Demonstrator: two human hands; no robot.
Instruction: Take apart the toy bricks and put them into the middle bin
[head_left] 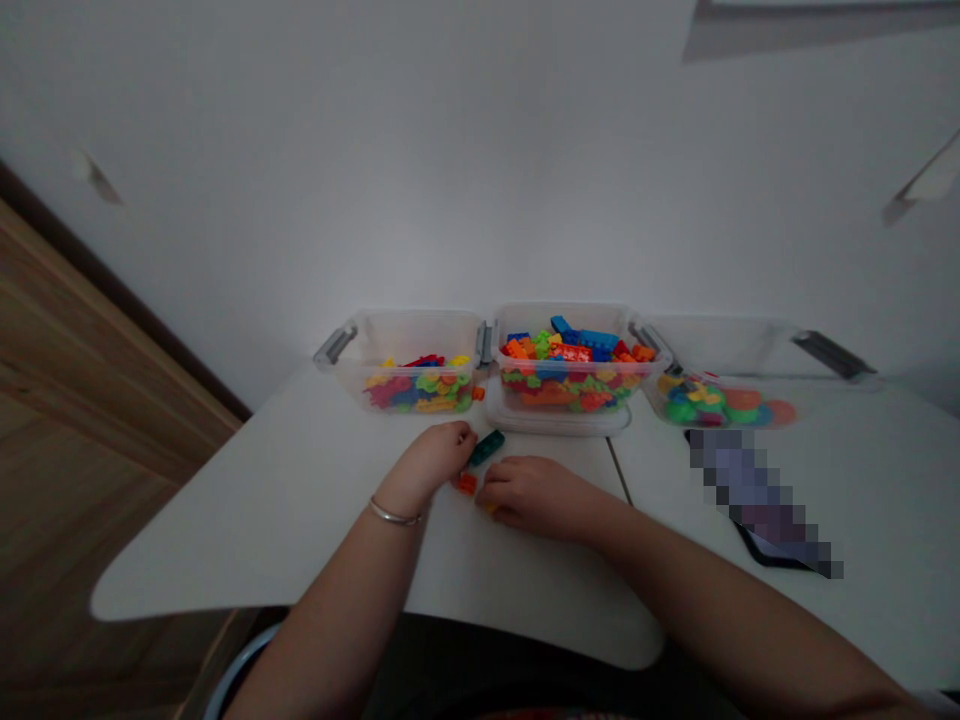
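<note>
My left hand [441, 456], with a silver bracelet at the wrist, rests on the white table with its fingers curled together. Right beside its fingertips lies a dark green toy brick [487, 448]; whether the fingers touch it, or hold something small, is hidden. My right hand [536, 496] is closed, its fingertips down on a yellow toy brick [492, 508] that shows only as a sliver. Between both hands sits an orange toy brick [467, 484].
Along the wall stand three clear plastic boxes: a left box [420, 325] and a middle box [570, 318] of coloured bricks, and a right box [727, 335] with round pieces. A box lid [559, 424] lies under the middle one. A phone [757, 500] lies right.
</note>
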